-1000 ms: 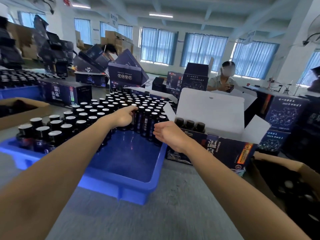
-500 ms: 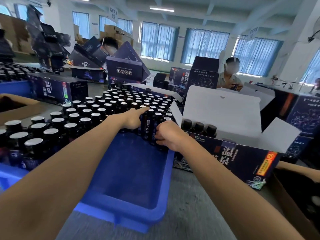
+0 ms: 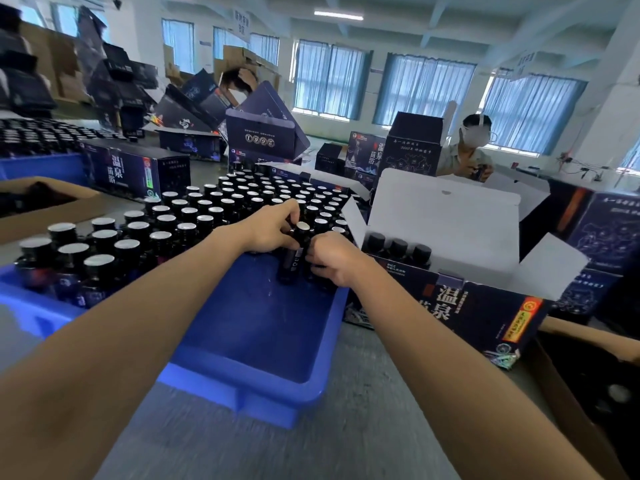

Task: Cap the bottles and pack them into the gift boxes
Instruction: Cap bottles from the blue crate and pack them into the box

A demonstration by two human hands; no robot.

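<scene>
Several dark bottles with silver tops stand packed in a blue plastic crate (image 3: 249, 386). My left hand (image 3: 270, 228) curls round bottles at the front of the group. One of them, a dark bottle (image 3: 294, 252), is tilted and lifted a little between both hands. My right hand (image 3: 332, 259) grips bottles from the right side. Just right of the crate stands an open dark gift box (image 3: 478, 306) with a white lid flap. Three capped bottles (image 3: 398, 245) sit in a row inside it.
A brown carton (image 3: 588, 393) with dark contents lies at the right front. Another brown carton (image 3: 48, 209) is at the left. More dark gift boxes (image 3: 135, 171) are stacked behind the crate. A person (image 3: 467, 150) works at the far side of the table.
Both hands have closed in on the front bottles of the crate. A bottle now rises tilted between them. The camera has leaned closer.
</scene>
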